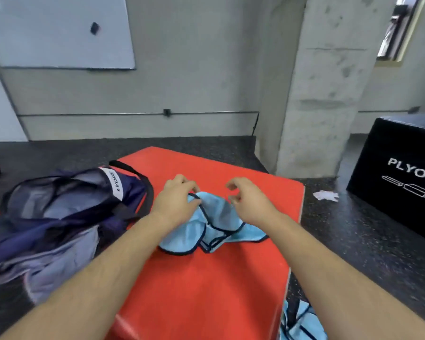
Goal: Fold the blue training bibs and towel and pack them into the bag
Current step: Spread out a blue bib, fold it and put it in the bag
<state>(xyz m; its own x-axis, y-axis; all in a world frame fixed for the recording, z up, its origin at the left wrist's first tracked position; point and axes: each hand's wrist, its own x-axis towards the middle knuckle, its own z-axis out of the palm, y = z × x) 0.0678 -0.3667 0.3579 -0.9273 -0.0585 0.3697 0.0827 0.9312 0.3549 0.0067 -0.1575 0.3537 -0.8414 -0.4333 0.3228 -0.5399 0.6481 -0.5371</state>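
A light blue training bib with dark trim lies crumpled on the red padded box. My left hand grips the bib's upper left edge with curled fingers. My right hand hovers at its upper right corner, fingers curled; whether it pinches fabric is unclear. A dark blue bag lies open at the box's left edge, with a grey towel spilling out beside it. Another light blue bib lies on the floor at the box's lower right.
A black plyo box stands on the dark floor at the right. A concrete pillar rises behind the red box. Crumpled white paper lies on the floor near the pillar.
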